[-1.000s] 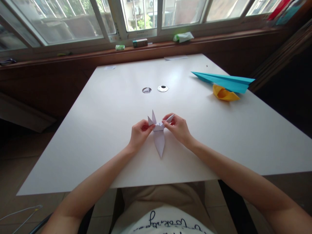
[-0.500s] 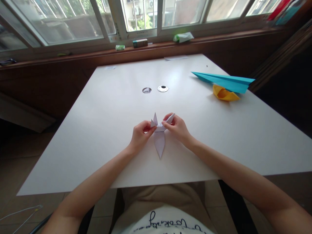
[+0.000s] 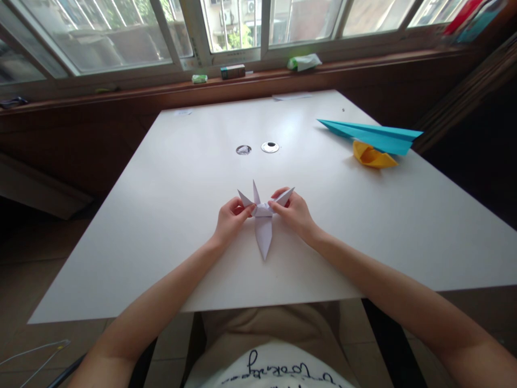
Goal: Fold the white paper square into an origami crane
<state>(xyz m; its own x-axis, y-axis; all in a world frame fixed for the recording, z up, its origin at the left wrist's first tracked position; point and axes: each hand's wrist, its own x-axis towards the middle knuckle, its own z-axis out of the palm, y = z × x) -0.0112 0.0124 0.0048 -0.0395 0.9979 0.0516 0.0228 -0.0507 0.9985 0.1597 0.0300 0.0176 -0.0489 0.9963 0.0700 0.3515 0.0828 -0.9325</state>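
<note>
Between my hands is a folded white paper figure [image 3: 264,231] with several pointed flaps, like an origami bird. One broad point aims toward me and a narrow one stands up at the far side. My left hand [image 3: 232,220] pinches the left flap between thumb and fingers. On the other side, my right hand [image 3: 297,214] grips the right flap, its tip poking out past the fingers. Parts of both flaps are hidden behind my fingers.
A blue paper plane [image 3: 375,136] and a yellow paper boat [image 3: 372,155] lie on the right of the white table [image 3: 161,178]. Two round holes, one with a metallic cover [image 3: 264,149], are beyond my hands. Small packets, including a green one [image 3: 199,78], rest on the windowsill.
The left flap has spread outward, and more of its tip shows above my left hand. My left hand has shifted slightly left. The right flap leans a little further right.
</note>
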